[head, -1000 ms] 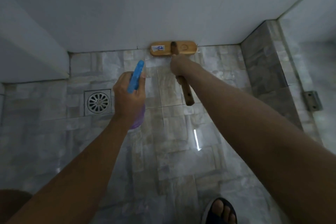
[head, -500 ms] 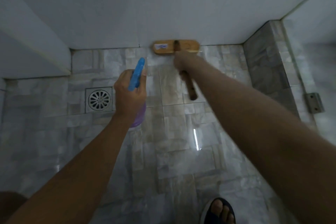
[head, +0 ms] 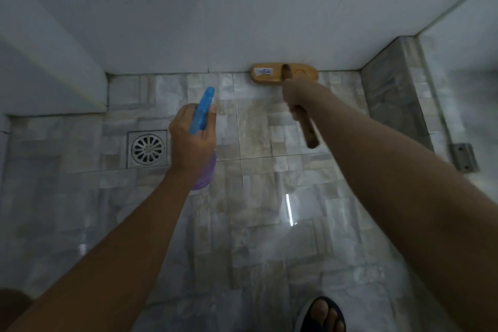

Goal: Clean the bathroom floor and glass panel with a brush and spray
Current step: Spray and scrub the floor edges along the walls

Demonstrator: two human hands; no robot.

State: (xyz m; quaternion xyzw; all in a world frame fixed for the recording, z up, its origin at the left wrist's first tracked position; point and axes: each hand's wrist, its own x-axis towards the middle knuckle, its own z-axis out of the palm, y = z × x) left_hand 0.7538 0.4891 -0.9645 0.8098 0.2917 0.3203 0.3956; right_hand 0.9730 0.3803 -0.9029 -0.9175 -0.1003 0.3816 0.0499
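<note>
A wooden brush (head: 269, 76) with a wide flat head lies on the grey tiled floor (head: 256, 224), pressed against the foot of the white back wall. My right hand (head: 297, 94) grips its brown handle just behind the head; the handle's end sticks out below my wrist. My left hand (head: 191, 140) holds a spray bottle (head: 202, 110) with a blue trigger head and a purple body, its nozzle pointing toward the back wall above the floor. The glass panel (head: 469, 62) stands at the right edge.
A square metal floor drain (head: 147, 149) sits left of my left hand. A raised stone curb (head: 393, 89) runs along the right, with a metal hinge (head: 463, 157) beside it. My sandalled foot (head: 322, 315) is at the bottom. White walls close the back and left.
The brush head has slid rightward along the base of the back wall, my right hand moving with it. My left hand with the bottle has barely shifted.
</note>
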